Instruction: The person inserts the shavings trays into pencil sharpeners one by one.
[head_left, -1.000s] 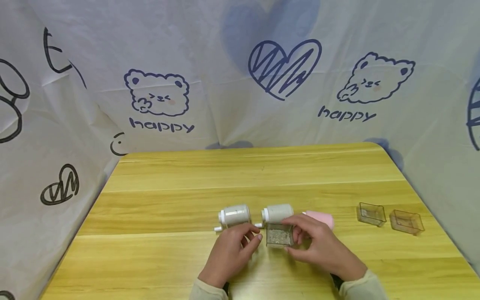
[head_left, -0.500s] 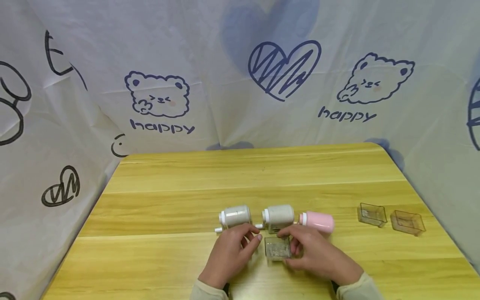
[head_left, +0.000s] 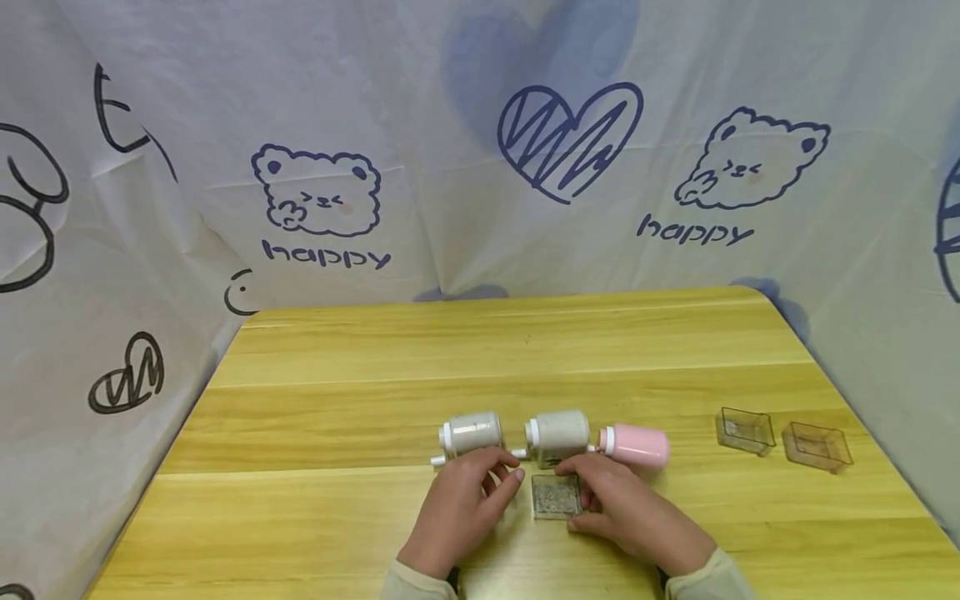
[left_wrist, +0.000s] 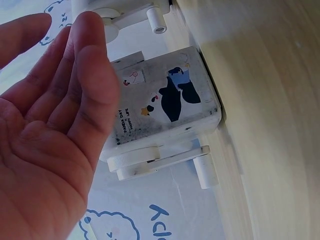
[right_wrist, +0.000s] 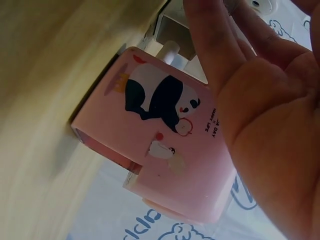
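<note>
My right hand (head_left: pixel 626 517) holds a small clear shavings drawer (head_left: pixel 555 497) by its right side, between thumb and fingers. Grey-brown pencil shavings lie in it. Just behind is the middle white crank pencil sharpener (head_left: pixel 558 430), its drawer slot (right_wrist: pixel 174 36) hollow in the right wrist view. Beside the left white sharpener (left_wrist: pixel 165 95) rests my left hand (head_left: pixel 461 508), fingers loosely bent with nothing in them. A pink sharpener (right_wrist: pixel 160 130) with a panda print stands behind my right hand.
Two more clear drawers, one greyish (head_left: pixel 744 430) and one brownish (head_left: pixel 817 447), sit toward the right edge of the wooden table (head_left: pixel 375 367). A printed white cloth (head_left: pixel 442 167) hangs behind the table and along its sides.
My right hand has brought the drawer toward me, away from the front of the middle sharpener, and its tilt has changed. My left hand has stayed in place.
</note>
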